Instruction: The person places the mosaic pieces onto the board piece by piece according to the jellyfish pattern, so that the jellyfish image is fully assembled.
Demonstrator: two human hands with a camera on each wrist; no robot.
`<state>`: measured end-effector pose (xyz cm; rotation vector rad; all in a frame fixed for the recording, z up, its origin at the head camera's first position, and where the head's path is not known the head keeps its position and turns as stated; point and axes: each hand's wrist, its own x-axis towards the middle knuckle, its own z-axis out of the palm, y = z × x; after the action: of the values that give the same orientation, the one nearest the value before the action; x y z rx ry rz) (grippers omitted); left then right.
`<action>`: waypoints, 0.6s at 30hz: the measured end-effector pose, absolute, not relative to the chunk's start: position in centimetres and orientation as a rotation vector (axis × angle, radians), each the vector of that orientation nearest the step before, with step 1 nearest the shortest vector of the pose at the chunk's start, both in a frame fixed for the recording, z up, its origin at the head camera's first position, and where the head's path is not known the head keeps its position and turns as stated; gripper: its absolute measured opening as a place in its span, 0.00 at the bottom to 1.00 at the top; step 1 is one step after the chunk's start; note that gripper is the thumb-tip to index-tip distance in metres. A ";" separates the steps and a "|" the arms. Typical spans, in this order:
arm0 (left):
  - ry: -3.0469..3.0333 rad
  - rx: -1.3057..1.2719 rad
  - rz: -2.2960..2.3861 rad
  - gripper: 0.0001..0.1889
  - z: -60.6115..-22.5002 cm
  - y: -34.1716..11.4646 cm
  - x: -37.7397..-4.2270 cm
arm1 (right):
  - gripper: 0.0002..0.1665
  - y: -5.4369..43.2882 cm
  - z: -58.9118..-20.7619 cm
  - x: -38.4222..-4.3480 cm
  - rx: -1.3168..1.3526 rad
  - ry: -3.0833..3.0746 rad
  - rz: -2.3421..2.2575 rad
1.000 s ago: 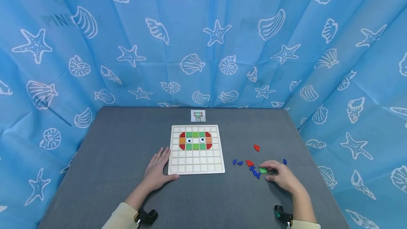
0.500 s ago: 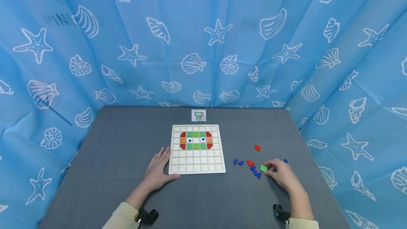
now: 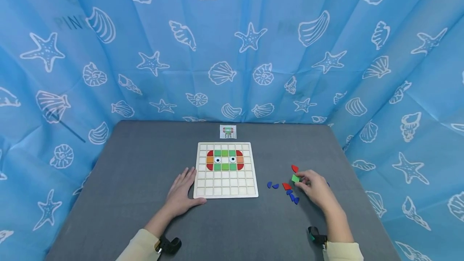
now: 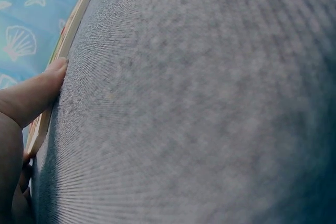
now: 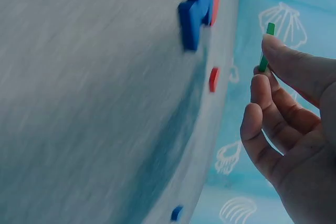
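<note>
My right hand [image 3: 317,188] pinches a green square tile [image 3: 295,178] between thumb and fingers; the right wrist view shows the green tile [image 5: 267,48] edge-on, lifted off the table. My left hand [image 3: 182,194] rests at the lower left corner of a white gridded board [image 3: 224,191], thumb along its front edge and fingers by its left side. In the left wrist view the thumb [image 4: 39,90] touches the board's edge [image 4: 39,132]. On the board, green, red and orange tiles plus two eye tiles form a rounded band, green in the middle and red at the corners.
Loose red quarter-round pieces [image 3: 286,186] and several blue pieces [image 3: 292,197] lie right of the board. Another blue piece [image 5: 177,213] is partly hidden behind the right hand in the head view. A small picture card [image 3: 228,131] lies beyond the board. Blue shell-patterned cloth surrounds the grey table.
My right hand has taken up the green tile from among the loose pieces and moved it up and slightly left, away from me. The left hand stays at the board.
</note>
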<state>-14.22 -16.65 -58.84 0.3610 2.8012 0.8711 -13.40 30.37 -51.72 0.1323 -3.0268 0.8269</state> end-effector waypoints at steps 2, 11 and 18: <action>2.798 0.359 0.875 0.62 -58.9 -16.7 -14.2 | 0.17 29.7 -51.5 -13.8 0.176 -3.009 0.837; 2.801 0.350 0.884 0.62 -58.7 -16.4 -14.2 | 0.16 25.8 -51.3 -15.7 0.285 -2.970 0.924; 2.798 0.329 0.893 0.62 -58.7 -16.4 -14.1 | 0.17 22.2 -51.4 -17.1 0.365 -3.005 0.932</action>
<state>-14.11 -16.39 -58.73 0.3286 2.7977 0.8926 -17.12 22.17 -51.36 0.3651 -3.0045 0.9323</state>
